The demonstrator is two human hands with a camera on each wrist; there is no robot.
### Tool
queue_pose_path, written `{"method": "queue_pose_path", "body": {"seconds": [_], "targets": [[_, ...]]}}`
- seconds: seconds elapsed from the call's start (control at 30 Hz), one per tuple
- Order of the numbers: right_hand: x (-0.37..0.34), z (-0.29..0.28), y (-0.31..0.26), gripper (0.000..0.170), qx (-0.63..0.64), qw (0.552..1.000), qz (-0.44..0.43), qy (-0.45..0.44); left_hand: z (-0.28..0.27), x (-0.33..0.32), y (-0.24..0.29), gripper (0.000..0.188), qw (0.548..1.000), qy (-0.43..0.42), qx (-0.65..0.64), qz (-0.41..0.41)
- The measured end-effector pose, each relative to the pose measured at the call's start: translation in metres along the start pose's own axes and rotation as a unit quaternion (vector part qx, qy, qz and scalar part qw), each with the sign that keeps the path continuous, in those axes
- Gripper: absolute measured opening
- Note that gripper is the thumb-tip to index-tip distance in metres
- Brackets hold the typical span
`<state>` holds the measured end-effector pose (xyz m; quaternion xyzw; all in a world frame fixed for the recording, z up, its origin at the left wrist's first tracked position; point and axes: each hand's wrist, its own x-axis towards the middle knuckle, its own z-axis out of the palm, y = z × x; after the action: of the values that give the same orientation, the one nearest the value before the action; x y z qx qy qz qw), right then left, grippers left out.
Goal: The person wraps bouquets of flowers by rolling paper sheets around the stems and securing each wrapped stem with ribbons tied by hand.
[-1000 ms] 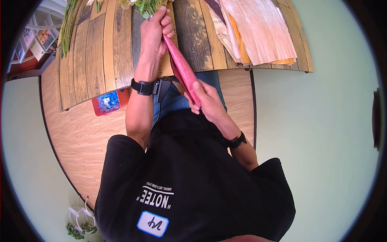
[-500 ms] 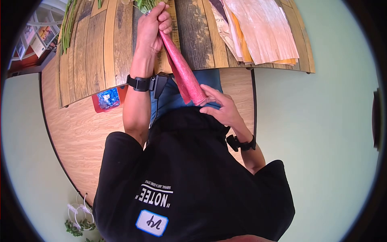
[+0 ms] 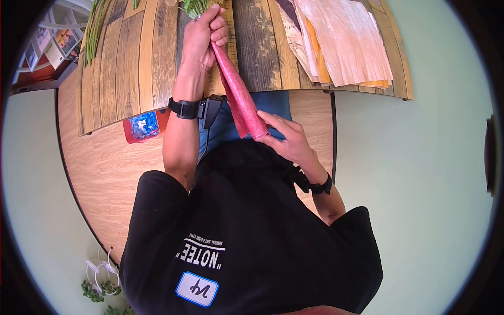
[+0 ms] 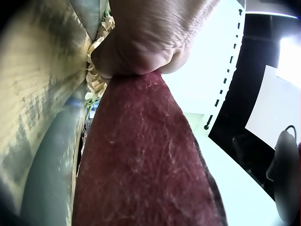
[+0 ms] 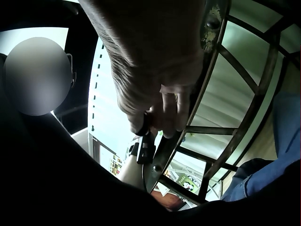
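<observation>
The head view is bright and evenly lit, fairly sharp in the middle; a fisheye lens curves the table (image 3: 136, 63) and leaves black corners. The left wrist view has strong white glare at upper right, a bleached background and the red wrap (image 4: 141, 160) in shade. The right wrist view is dim and backlit, its fingers (image 5: 169, 112) shadowed, lower left nearly black.

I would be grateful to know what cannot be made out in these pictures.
Bouquet: head view, cut off by the top edge.
Inside the wrap: head view, hidden by its walls.
Inside the left hand: head view, covered by its fingers.
What the right hand touches: right wrist view, lost in shadow.
Fine print on newsprint: head view, too small.
</observation>
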<state>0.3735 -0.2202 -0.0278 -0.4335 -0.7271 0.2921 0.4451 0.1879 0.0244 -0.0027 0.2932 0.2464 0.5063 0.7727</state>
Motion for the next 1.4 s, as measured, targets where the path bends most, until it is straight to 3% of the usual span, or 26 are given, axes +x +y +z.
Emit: {"method": "queue_pose_path", "body": {"seconds": [0.07, 0.1, 0.17, 0.2, 0.27, 0.3, 0.33, 0.4, 0.43, 0.57, 0.73, 0.87, 1.0, 1.1, 1.23, 1.4], "targets": [[0.005, -0.005, -0.008, 0.075, 0.105, 0.986, 0.11, -0.062, 0.006, -0.006, 0.001, 0.019, 1.0, 0.009, 0.011, 0.003], [0.005, -0.004, -0.006, 0.075, 0.105, 0.987, 0.109, -0.062, 0.009, -0.008, 0.001, 0.019, 1.0, 0.017, 0.021, 0.003], [0.01, -0.001, 0.003, 0.082, 0.272, 0.951, 0.145, -0.021, 0.014, -0.011, -0.001, 0.02, 0.999, 0.02, 0.024, 0.004], [0.015, 0.0, 0.008, 0.082, 0.271, 0.952, 0.143, -0.021, 0.017, -0.011, -0.003, 0.02, 0.999, 0.023, 0.026, 0.003], [0.033, 0.009, 0.013, 0.082, 0.351, 0.911, 0.209, -0.049, 0.025, -0.013, -0.008, 0.021, 1.0, 0.023, 0.021, 0.002], [0.045, 0.019, 0.011, 0.065, 0.405, 0.884, 0.232, -0.031, 0.03, -0.016, -0.012, 0.022, 0.999, 0.037, 0.04, 0.006], [0.055, 0.019, 0.01, 0.065, 0.406, 0.884, 0.231, -0.033, 0.035, -0.018, -0.014, 0.022, 0.997, 0.052, 0.059, 0.01], [0.074, 0.02, 0.008, 0.04, 0.448, 0.819, 0.348, -0.088, 0.04, -0.02, -0.017, 0.024, 0.996, 0.058, 0.066, 0.02], [0.08, 0.028, 0.001, 0.03, 0.437, 0.831, 0.337, -0.065, 0.043, -0.022, -0.015, 0.024, 0.995, 0.059, 0.079, 0.03], [0.079, 0.039, 0.004, 0.032, 0.438, 0.818, 0.363, -0.086, 0.052, -0.029, -0.007, 0.023, 0.988, 0.084, 0.122, 0.045], [0.074, 0.042, -0.012, 0.035, 0.558, 0.751, 0.345, -0.074, 0.048, -0.032, -0.004, 0.022, 0.982, 0.094, 0.156, 0.043], [0.059, 0.043, -0.004, 0.034, 0.546, 0.749, 0.365, -0.086, 0.052, -0.039, -0.001, 0.023, 0.985, 0.064, 0.148, 0.065], [0.051, 0.047, -0.005, 0.028, 0.478, 0.79, 0.372, -0.095, 0.058, -0.046, 0.001, 0.024, 0.986, 0.042, 0.146, 0.065], [0.045, 0.054, -0.002, 0.03, 0.355, 0.876, 0.317, -0.075, 0.063, -0.05, 0.004, 0.025, 0.986, 0.028, 0.149, 0.075], [0.045, 0.057, -0.008, 0.04, 0.243, 0.916, 0.316, -0.04, 0.07, -0.054, 0.008, 0.021, 0.982, 0.066, 0.167, 0.06], [0.039, 0.061, 0.003, 0.034, 0.164, 0.94, 0.295, -0.043, 0.068, -0.06, 0.008, 0.014, 0.988, 0.06, 0.14, 0.037]]}}
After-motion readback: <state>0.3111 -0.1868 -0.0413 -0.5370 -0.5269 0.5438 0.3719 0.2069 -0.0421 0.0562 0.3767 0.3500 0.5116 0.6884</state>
